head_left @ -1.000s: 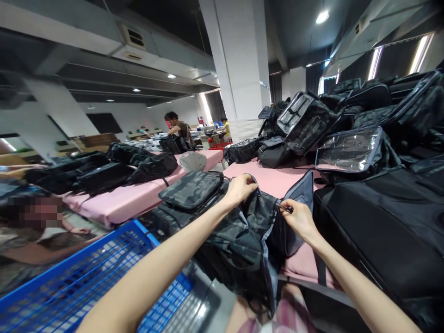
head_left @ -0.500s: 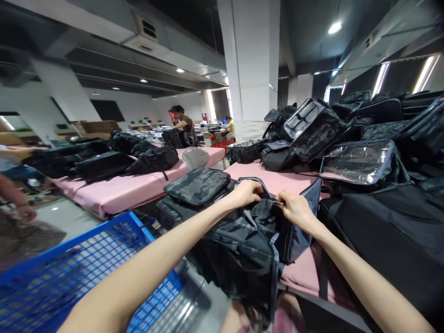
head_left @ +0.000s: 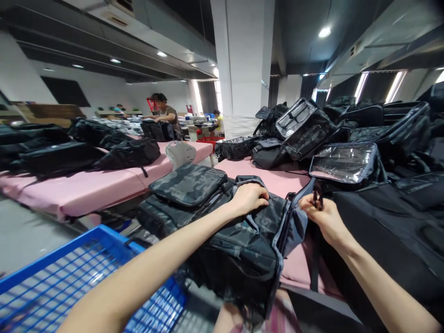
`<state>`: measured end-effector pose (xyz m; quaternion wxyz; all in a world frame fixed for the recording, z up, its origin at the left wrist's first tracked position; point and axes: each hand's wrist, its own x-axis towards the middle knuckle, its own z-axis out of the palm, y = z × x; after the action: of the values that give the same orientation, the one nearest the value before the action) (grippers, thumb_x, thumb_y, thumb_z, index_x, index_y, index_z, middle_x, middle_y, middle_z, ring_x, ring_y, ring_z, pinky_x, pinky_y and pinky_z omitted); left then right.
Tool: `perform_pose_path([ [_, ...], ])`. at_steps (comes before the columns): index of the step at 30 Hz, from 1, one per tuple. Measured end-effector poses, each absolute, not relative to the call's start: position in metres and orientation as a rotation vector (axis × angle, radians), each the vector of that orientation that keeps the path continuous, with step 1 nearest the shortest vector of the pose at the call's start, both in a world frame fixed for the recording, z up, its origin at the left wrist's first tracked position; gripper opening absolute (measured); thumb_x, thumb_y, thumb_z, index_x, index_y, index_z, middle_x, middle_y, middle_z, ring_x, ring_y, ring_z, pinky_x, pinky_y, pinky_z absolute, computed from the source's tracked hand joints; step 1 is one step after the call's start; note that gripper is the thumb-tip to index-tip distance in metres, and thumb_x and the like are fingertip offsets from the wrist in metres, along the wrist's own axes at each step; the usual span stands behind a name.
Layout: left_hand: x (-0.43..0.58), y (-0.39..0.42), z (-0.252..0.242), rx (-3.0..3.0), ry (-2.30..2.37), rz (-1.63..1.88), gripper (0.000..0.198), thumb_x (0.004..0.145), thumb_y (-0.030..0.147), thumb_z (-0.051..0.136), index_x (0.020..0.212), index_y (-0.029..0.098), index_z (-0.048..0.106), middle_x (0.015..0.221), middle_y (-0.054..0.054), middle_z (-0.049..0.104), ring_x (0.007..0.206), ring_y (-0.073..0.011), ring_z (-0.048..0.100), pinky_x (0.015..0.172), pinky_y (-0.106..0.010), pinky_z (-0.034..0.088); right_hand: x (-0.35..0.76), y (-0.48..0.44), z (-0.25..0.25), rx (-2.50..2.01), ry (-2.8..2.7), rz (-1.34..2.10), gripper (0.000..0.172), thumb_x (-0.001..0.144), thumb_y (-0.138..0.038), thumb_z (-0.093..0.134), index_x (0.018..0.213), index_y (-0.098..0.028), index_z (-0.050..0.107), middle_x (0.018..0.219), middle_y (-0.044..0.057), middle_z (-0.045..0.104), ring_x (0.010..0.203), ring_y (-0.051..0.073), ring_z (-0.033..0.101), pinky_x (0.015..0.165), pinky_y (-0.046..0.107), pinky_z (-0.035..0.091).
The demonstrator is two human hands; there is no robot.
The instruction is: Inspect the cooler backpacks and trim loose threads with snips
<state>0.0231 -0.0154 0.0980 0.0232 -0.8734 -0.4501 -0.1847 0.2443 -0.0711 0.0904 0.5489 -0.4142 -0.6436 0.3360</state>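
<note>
A dark camouflage backpack (head_left: 239, 252) with grey edge binding lies across the front of the pink-covered table, its opening facing up and its front part hanging over the edge. My left hand (head_left: 249, 199) is closed with curled fingers on the backpack's fabric near the opening. My right hand (head_left: 321, 216) is at the right side of the bag, wrapped round small dark thread snips (head_left: 317, 200). Its fingertips are against the raised grey-lined flap (head_left: 298, 222); whether they also pinch it, I cannot tell.
A blue plastic basket (head_left: 100, 240) stands at the lower left. More bags are piled on the right, including one with a clear panel (head_left: 343, 159). Another pink table (head_left: 83, 194) carries dark bags, a person (head_left: 166, 115) behind it. A white pillar (head_left: 243, 69) rises beyond.
My right hand has moved right, away from my left hand, to the raised flap. My left hand stays on the backpack. The view has turned a little to the right.
</note>
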Motion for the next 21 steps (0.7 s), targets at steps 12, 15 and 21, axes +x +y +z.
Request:
perform_pose_path([
  [12,0.021,-0.013,0.096,-2.755,-1.551,-0.838,0.016,0.076,0.019,0.057,0.082,0.018,0.072,0.083,-0.003,0.072,0.078,-0.0175,0.064,0.073,-0.024,0.045,0.238,-0.029,0.078,-1.12,-1.884,0.038,0.022,0.079,-0.03,0.053,0.093,-0.023,0.069,0.092,0.005,0.068,0.084,0.018,0.061,0.073,0.027,0.044],
  [15,0.025,-0.016,0.096,-2.757,-1.564,-0.928,0.017,0.077,0.021,0.058,0.086,0.021,0.072,0.085,-0.001,0.071,0.08,-0.0154,0.063,0.074,-0.022,0.045,0.212,-0.035,0.062,-1.166,-1.978,0.049,0.019,0.078,-0.025,0.054,0.088,-0.024,0.07,0.089,0.003,0.067,0.078,0.018,0.061,0.066,0.026,0.042],
  [21,0.038,-0.026,0.094,-2.618,-1.31,-0.645,0.025,0.08,0.033,0.057,0.102,0.029,0.067,0.091,-0.003,0.064,0.079,-0.0159,0.059,0.064,-0.023,0.041,0.218,-0.017,0.059,-1.069,-1.554,0.588,0.027,0.073,-0.039,0.057,0.078,-0.016,0.07,0.074,0.005,0.068,0.069,0.018,0.06,0.065,0.028,0.044],
])
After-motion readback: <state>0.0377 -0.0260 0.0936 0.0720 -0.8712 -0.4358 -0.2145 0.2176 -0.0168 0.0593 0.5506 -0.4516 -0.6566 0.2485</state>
